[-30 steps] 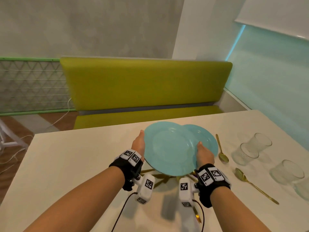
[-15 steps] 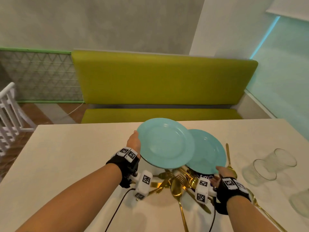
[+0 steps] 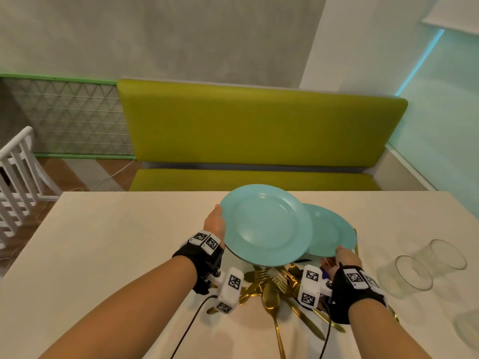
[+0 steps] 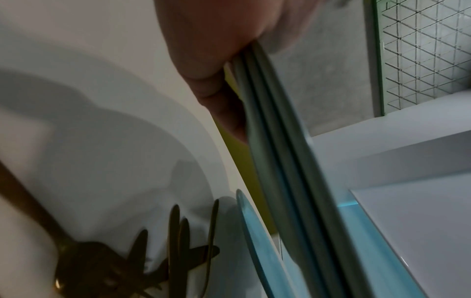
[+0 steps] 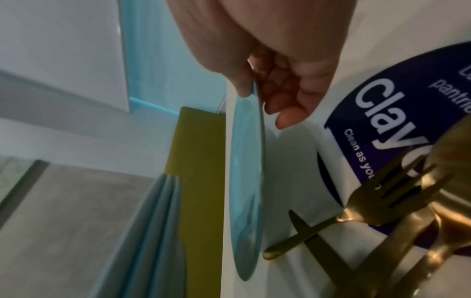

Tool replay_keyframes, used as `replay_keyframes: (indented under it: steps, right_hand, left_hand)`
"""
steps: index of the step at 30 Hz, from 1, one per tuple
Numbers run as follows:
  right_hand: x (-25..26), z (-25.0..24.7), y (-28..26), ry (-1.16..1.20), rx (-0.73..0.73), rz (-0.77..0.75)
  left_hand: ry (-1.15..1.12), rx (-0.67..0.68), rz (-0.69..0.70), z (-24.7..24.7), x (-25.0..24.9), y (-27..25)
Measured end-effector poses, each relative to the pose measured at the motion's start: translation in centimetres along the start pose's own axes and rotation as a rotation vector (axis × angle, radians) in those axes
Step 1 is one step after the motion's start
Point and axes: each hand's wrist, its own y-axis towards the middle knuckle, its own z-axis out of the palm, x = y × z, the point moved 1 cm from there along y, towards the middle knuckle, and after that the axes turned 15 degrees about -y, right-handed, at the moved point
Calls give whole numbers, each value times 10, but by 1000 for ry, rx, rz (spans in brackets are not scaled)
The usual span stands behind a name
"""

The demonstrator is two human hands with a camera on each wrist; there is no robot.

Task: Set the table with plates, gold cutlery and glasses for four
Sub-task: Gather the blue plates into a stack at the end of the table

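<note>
My left hand (image 3: 215, 221) grips a stack of teal plates (image 3: 264, 224) by its left rim and holds it tilted above the white table (image 3: 116, 242). In the left wrist view the fingers (image 4: 216, 60) pinch three plate edges (image 4: 280, 151). My right hand (image 3: 338, 256) pinches the near rim of a single teal plate (image 3: 330, 229), which sits lower and to the right, partly under the stack. The right wrist view shows thumb and fingers (image 5: 267, 70) on that plate (image 5: 247, 181). A heap of gold cutlery (image 3: 269, 288) lies below both wrists.
Two clear glasses (image 3: 404, 275) (image 3: 447, 255) stand at the right, a third at the frame's edge. A blue printed label (image 5: 377, 113) lies under the cutlery. A green bench (image 3: 259, 130) runs behind the table; a white chair (image 3: 18, 172) stands at the left.
My right hand has drawn one plate off the stack, to the right and lower. The left hand keeps the remaining stack raised and slightly to the left.
</note>
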Motion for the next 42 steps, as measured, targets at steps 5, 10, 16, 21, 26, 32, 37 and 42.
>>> replay_keyframes:
  steps: [5, 10, 16, 21, 26, 32, 37, 42]
  right_hand:
    - [0, 12, -16, -204, -43, -170]
    - [-13, 34, -45, -453, -167, -278]
    - [-52, 68, -93, -557, -106, -316]
    - [-82, 93, -122, -369, -66, -242]
    - [-115, 118, -131, -234, -55, -163]
    - [-138, 150, -153, -49, 59, -44]
    - [-157, 179, -164, -302, 83, -63]
    - [-177, 202, -177, -623, 137, -112]
  left_hand:
    - [23, 44, -3, -9, -6, 4]
    - [92, 81, 1, -30, -19, 5]
    - [186, 131, 42, -72, -36, 1]
    - [505, 108, 238, -112, -49, 3]
    - [772, 36, 314, -150, -57, 8]
    - [797, 42, 249, -196, -55, 16]
    - [860, 0, 211, -234, -56, 25]
    - [997, -17, 96, -274, -61, 40]
